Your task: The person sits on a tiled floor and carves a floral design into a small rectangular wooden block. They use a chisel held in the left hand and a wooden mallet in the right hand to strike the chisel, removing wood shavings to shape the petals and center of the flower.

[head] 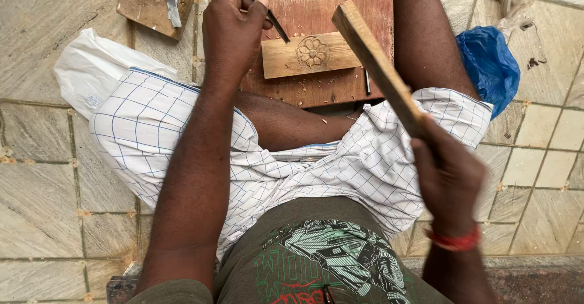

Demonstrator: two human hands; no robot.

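Left hand [234, 21] grips chisel [267, 13]; right hand [447, 176] grips wooden mallet [377, 63].

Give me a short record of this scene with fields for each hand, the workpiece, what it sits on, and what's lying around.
left hand: grips a chisel, tip near the workpiece
right hand: holds a wooden stick, raised
workpiece: small wood block with a carved flower
base: reddish board, wood chips on it
around: blue bag, white bag, tiled floor
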